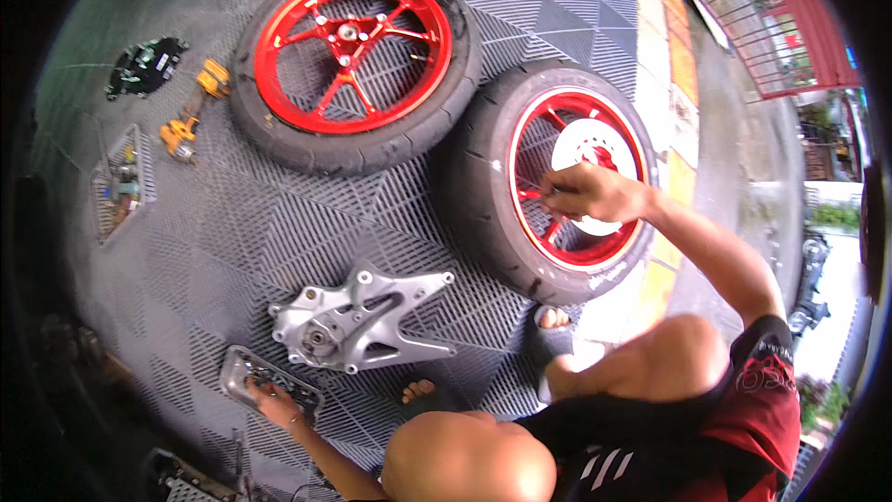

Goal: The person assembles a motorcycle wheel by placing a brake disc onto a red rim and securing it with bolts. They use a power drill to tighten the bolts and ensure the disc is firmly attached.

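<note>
My right hand [595,193] is closed in a pinch over the red-rimmed wheel [550,249] with the wide tyre, in front of its pale brake disc [624,153]. Whatever its fingertips hold is too small to make out. At the lower left, my left hand [271,403] reaches into a shallow metal tray [232,374] of small dark hardware. Its fingers look stretched out among the pieces, their tips partly hidden. Between the tray and the wheel lies a silver cast-metal bracket, like a swingarm [358,321].
Another red wheel [348,144] with a tyre lies flat farther back. Left of it are a yellow cordless power tool [192,112], a black tray of parts [147,67] and a grey basket [124,188]. My sandalled feet [550,330] stand close to the wide wheel and the bracket.
</note>
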`<control>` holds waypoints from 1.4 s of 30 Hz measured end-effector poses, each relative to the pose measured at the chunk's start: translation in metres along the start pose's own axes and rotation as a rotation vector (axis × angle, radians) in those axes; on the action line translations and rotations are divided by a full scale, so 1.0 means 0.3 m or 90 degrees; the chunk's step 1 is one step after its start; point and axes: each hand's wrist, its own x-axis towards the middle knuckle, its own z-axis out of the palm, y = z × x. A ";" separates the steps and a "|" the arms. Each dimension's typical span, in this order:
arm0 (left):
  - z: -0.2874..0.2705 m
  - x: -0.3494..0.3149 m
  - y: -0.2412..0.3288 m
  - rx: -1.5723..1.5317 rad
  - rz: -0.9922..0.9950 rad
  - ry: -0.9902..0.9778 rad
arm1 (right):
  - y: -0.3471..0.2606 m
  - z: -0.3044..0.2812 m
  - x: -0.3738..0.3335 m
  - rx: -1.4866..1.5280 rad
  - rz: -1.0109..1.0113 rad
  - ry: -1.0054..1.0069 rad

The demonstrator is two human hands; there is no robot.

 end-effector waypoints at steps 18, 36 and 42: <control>-0.789 -0.263 0.900 -0.720 0.070 -0.480 | 0.434 0.088 0.062 0.437 -0.122 -0.123; 0.018 -0.712 1.550 -0.873 -0.385 -0.993 | 0.304 0.200 0.113 0.230 -0.343 0.133; 0.091 -0.849 1.819 -1.141 -0.431 -0.890 | 0.301 0.171 -0.046 -0.178 -0.551 0.228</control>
